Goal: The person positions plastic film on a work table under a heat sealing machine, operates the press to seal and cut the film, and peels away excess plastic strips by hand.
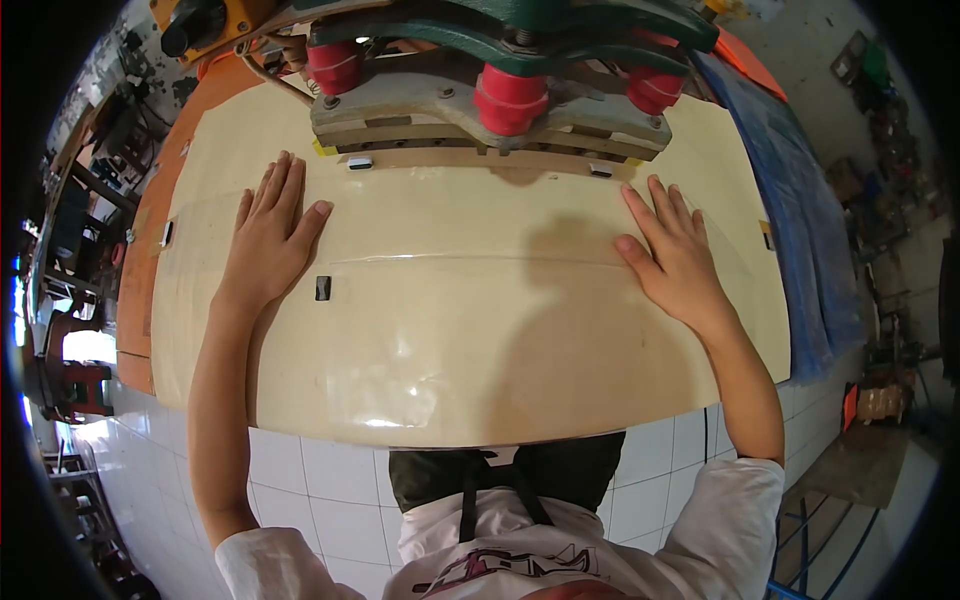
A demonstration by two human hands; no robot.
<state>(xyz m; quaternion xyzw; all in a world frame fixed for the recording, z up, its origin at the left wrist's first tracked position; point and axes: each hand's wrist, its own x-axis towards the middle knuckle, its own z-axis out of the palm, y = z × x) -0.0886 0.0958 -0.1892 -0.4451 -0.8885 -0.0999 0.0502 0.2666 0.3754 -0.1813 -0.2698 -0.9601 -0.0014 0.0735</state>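
A large cream-coloured sheet (450,320) with a glossy surface covers the work table. On its left part my left hand (268,230) lies flat, fingers stretched toward the machine. My right hand (670,245) rests on the right part of the sheet, thumb and fingers apart. Neither hand holds anything. A small black block (322,288) sits just right of my left wrist. Across the back, the machine's metal press bar (480,140) stands over the sheet, with small black-and-white pieces (360,163) along its front edge.
Red cylindrical mounts (510,98) join the bar to a green machine frame (600,30). A yellow control box (225,22) with a black knob stands at the back left. Blue plastic sheeting (800,220) hangs along the right edge. White floor tiles (330,480) show below.
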